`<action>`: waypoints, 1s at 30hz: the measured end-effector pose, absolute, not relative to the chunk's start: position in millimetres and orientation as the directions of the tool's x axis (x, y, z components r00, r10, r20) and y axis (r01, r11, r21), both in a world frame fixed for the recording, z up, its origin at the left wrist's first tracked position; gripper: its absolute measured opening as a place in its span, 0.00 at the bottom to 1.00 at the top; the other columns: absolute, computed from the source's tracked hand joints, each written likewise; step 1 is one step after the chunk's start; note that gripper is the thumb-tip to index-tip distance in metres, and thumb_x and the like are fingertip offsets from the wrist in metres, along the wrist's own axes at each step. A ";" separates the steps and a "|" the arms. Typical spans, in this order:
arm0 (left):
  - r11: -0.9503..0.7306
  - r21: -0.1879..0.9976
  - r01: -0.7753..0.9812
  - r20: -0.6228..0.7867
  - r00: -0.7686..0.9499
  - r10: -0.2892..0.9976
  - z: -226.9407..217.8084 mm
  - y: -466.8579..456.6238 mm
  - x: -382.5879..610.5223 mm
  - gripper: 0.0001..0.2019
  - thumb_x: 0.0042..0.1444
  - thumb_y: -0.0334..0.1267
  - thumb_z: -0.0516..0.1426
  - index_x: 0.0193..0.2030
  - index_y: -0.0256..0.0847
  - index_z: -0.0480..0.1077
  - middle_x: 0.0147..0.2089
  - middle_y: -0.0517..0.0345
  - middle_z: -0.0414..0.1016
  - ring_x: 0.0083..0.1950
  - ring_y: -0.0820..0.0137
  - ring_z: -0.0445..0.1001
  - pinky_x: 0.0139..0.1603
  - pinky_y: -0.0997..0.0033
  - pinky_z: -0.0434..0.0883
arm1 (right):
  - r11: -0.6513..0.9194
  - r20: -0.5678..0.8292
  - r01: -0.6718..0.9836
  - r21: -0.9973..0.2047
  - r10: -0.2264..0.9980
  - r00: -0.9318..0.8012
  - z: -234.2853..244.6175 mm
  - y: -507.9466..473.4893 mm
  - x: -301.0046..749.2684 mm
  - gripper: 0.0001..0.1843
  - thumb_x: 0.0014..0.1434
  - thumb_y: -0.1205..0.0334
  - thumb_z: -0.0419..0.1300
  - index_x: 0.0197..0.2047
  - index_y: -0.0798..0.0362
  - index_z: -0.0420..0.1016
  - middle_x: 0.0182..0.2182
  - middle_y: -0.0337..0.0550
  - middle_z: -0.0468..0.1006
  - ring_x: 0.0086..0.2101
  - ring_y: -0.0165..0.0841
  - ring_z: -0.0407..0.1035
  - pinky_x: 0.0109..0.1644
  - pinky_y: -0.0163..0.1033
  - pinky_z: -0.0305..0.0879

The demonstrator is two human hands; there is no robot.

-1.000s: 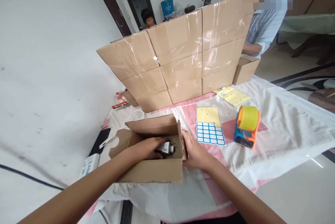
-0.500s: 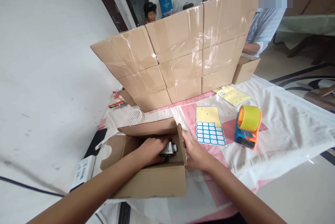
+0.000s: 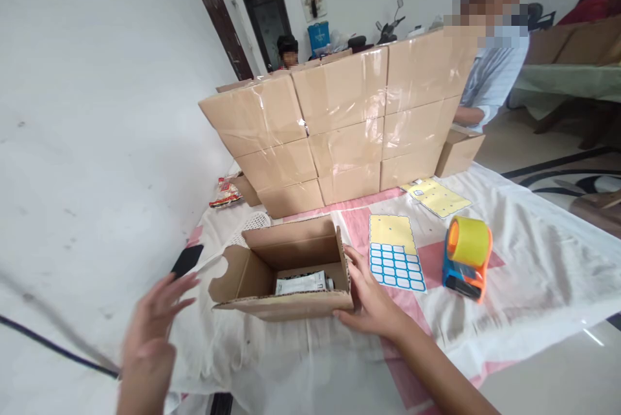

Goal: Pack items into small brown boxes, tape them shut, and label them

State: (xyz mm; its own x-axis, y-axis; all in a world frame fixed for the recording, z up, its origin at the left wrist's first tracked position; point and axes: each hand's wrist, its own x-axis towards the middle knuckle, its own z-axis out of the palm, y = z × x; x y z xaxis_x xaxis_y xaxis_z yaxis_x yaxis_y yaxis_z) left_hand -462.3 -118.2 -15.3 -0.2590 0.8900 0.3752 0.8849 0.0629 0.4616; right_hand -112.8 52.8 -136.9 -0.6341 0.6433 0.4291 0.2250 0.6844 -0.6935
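An open cardboard box stands on the cloth in front of me, its flaps raised. Inside lies a white carton-like pack with a small cap or spout at its right end. My right hand grips the box's right end, fingers along the side and thumb around the front corner. To the left of the box, my left hand is in the air with fingers stretched out and nothing visible in it. Just beyond its fingertips is a flat black object. The white printed box seen earlier is hidden behind this hand.
Stacked taped cartons form a wall across the table's back. To the right lie a label sheet, another yellow sheet and a tape dispenser. A white mesh paddle sits behind the box. A person stands beyond.
My left hand has let go of the white pack in the box and moved out to the left. My right hand stays at the box's right end. The view has tilted up slightly.
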 end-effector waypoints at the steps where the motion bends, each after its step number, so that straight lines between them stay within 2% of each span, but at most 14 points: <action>1: -0.020 0.573 0.820 0.347 -0.220 0.912 -35.4 -119.7 -466.1 0.46 0.55 0.76 0.31 0.76 0.55 0.35 0.74 0.48 0.58 0.70 0.47 0.64 0.62 0.45 0.72 | 0.700 0.459 0.200 -0.685 0.628 -0.629 -136.5 53.2 -111.7 0.54 0.53 0.56 0.68 0.74 0.46 0.42 0.73 0.54 0.37 0.72 0.53 0.38 0.72 0.60 0.51; 3: -0.112 0.686 0.719 0.293 -0.132 0.947 -69.1 -110.1 -460.9 0.58 0.45 0.82 0.33 0.75 0.44 0.46 0.75 0.41 0.55 0.73 0.42 0.57 0.72 0.42 0.60 | 0.723 0.509 0.162 -0.672 0.610 -0.608 -137.2 53.9 -110.6 0.50 0.55 0.56 0.67 0.73 0.43 0.44 0.74 0.52 0.37 0.72 0.52 0.38 0.72 0.61 0.51; 4: -0.113 0.710 0.695 0.286 -0.138 0.948 -79.7 -102.4 -454.1 0.58 0.45 0.82 0.36 0.74 0.42 0.50 0.75 0.40 0.54 0.74 0.43 0.55 0.73 0.44 0.57 | 0.727 0.523 0.156 -0.669 0.609 -0.597 -137.8 53.8 -110.7 0.48 0.56 0.56 0.66 0.73 0.42 0.45 0.74 0.51 0.36 0.72 0.52 0.39 0.72 0.61 0.51; 7: -0.067 0.746 0.662 0.298 -0.243 0.923 -86.1 -85.8 -431.4 0.46 0.56 0.76 0.38 0.65 0.42 0.65 0.73 0.44 0.60 0.74 0.51 0.55 0.75 0.47 0.55 | 0.751 0.573 0.146 -0.644 0.600 -0.558 -138.2 51.7 -112.5 0.45 0.59 0.54 0.64 0.73 0.41 0.45 0.74 0.50 0.37 0.73 0.52 0.39 0.72 0.63 0.51; 10: -0.069 0.759 0.648 0.350 -0.316 0.882 -79.6 -85.6 -417.8 0.36 0.65 0.65 0.36 0.54 0.43 0.74 0.69 0.46 0.66 0.72 0.54 0.60 0.74 0.49 0.58 | 0.811 0.639 0.126 -0.571 0.536 -0.551 -133.7 49.1 -114.0 0.42 0.61 0.52 0.61 0.73 0.41 0.46 0.74 0.49 0.46 0.72 0.51 0.42 0.71 0.64 0.50; 13: -0.004 0.791 0.612 0.303 -0.385 0.872 -84.3 -85.2 -411.5 0.32 0.68 0.58 0.35 0.56 0.43 0.72 0.69 0.48 0.66 0.71 0.57 0.62 0.74 0.51 0.59 | 0.848 0.673 0.140 -0.511 0.497 -0.548 -125.0 50.1 -113.4 0.35 0.61 0.54 0.61 0.69 0.39 0.55 0.69 0.46 0.59 0.71 0.51 0.46 0.70 0.64 0.53; 16: 0.103 0.865 0.491 0.202 -0.529 0.824 -96.2 -73.6 -404.3 0.31 0.67 0.59 0.40 0.66 0.43 0.62 0.71 0.49 0.64 0.72 0.56 0.60 0.72 0.50 0.61 | 0.819 0.667 0.133 -0.557 0.538 -0.515 -116.1 53.5 -114.9 0.33 0.62 0.52 0.60 0.68 0.40 0.57 0.67 0.49 0.62 0.70 0.52 0.48 0.70 0.64 0.53; 19: 0.020 0.964 0.266 0.171 -0.674 0.718 -103.9 -59.9 -392.2 0.35 0.63 0.60 0.48 0.72 0.44 0.54 0.70 0.48 0.65 0.72 0.54 0.60 0.71 0.51 0.63 | 0.686 0.598 0.085 -0.722 0.682 -0.422 -107.8 57.0 -124.2 0.37 0.65 0.50 0.57 0.72 0.43 0.46 0.70 0.52 0.55 0.70 0.50 0.47 0.72 0.63 0.50; 22: -0.097 0.984 0.148 0.175 -0.719 0.672 -106.5 -54.4 -381.3 0.33 0.63 0.56 0.52 0.71 0.46 0.56 0.69 0.51 0.66 0.72 0.56 0.60 0.72 0.56 0.60 | 0.568 0.522 0.005 -0.823 0.760 -0.388 -98.3 60.5 -137.2 0.42 0.67 0.48 0.55 0.74 0.43 0.34 0.73 0.53 0.48 0.71 0.48 0.45 0.72 0.63 0.48; 24: -0.117 0.980 0.159 0.197 -0.731 0.653 -107.9 -55.1 -380.2 0.30 0.65 0.55 0.51 0.71 0.47 0.57 0.71 0.53 0.63 0.71 0.58 0.61 0.70 0.60 0.62 | 0.560 0.527 -0.042 -0.827 0.749 -0.402 -92.1 62.3 -143.0 0.40 0.68 0.50 0.53 0.75 0.42 0.34 0.70 0.53 0.55 0.70 0.46 0.50 0.71 0.61 0.52; 27: -0.081 0.936 0.343 0.315 -0.713 0.627 -109.0 -58.2 -389.7 0.28 0.66 0.53 0.49 0.69 0.46 0.61 0.72 0.51 0.63 0.67 0.58 0.67 0.63 0.60 0.69 | 0.711 0.647 -0.033 -0.702 0.618 -0.447 -86.1 63.5 -143.7 0.31 0.68 0.55 0.54 0.71 0.40 0.51 0.55 0.50 0.75 0.65 0.47 0.60 0.70 0.61 0.52; 29: -0.047 0.790 0.611 0.495 -0.591 0.637 -105.9 -59.7 -396.8 0.24 0.66 0.52 0.49 0.63 0.45 0.69 0.67 0.50 0.70 0.65 0.56 0.70 0.61 0.55 0.71 | 0.791 0.687 0.025 -0.611 0.546 -0.480 -84.7 63.1 -140.6 0.26 0.66 0.58 0.56 0.66 0.39 0.60 0.47 0.46 0.80 0.64 0.48 0.61 0.68 0.63 0.52; 30: -0.036 0.661 0.750 0.579 -0.478 0.660 -102.9 -59.8 -398.2 0.22 0.66 0.51 0.50 0.60 0.47 0.73 0.63 0.51 0.74 0.64 0.55 0.71 0.61 0.53 0.70 | 0.807 0.690 0.059 -0.588 0.538 -0.485 -84.6 62.5 -138.8 0.26 0.65 0.58 0.57 0.65 0.38 0.61 0.45 0.46 0.80 0.64 0.48 0.61 0.67 0.63 0.53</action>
State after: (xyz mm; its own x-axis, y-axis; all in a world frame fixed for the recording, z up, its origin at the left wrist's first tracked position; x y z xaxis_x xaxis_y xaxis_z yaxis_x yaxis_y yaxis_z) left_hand -398.2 -59.8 -102.9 -0.4784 0.6598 0.5794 0.7498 -0.0364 0.6606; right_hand -138.8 62.5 -84.6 -0.4850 0.5377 0.6897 0.0592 0.8070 -0.5876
